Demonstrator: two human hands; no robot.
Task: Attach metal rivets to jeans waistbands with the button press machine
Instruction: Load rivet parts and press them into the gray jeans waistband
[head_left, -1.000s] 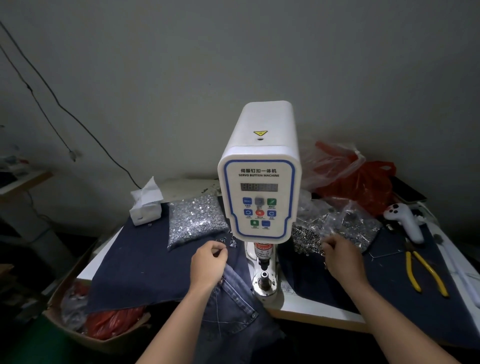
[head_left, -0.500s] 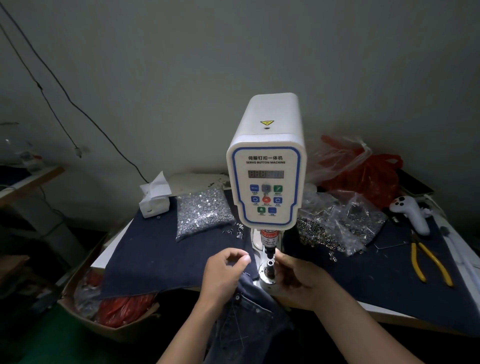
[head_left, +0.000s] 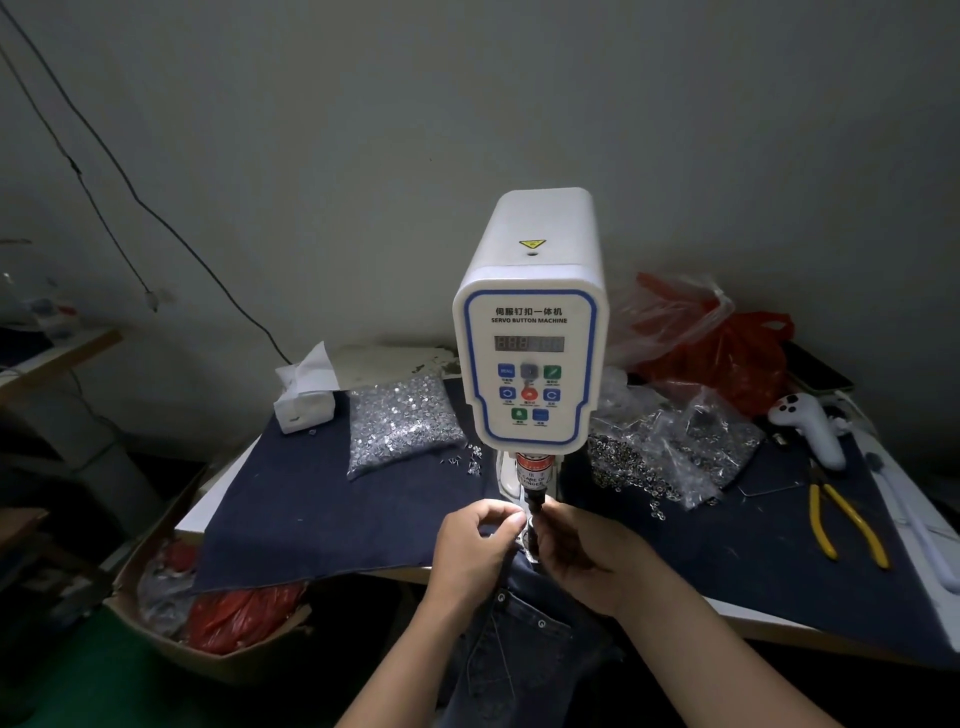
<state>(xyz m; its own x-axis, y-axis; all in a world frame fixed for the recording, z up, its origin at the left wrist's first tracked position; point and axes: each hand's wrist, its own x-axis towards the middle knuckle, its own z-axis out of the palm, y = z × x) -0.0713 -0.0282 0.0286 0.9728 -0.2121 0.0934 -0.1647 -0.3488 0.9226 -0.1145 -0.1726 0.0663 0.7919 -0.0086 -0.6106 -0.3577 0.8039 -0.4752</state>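
Note:
A white servo button machine (head_left: 530, 322) stands at the table's front middle, its dark punch (head_left: 534, 496) pointing down. Dark blue jeans (head_left: 519, 639) hang off the table edge below it, with small rivets showing on the pocket. My left hand (head_left: 475, 551) pinches the jeans waistband just left of the punch. My right hand (head_left: 587, 556) is curled at the punch tip from the right, fingertips against it; what it holds is hidden. A clear bag of silver rivets (head_left: 402, 423) lies left of the machine, and bags of ring-shaped parts (head_left: 670, 452) lie right of it.
A dark denim cloth (head_left: 311, 509) covers the table. Yellow pliers (head_left: 841, 525) and a white controller (head_left: 810, 426) lie at the right, red plastic bags (head_left: 727, 348) behind. A tissue pack (head_left: 304, 395) sits at back left. A cardboard box (head_left: 171, 623) with red bags stands on the floor.
My right hand came from the bag of parts at the right to the punch. My left hand moved up and right with the waistband toward the die.

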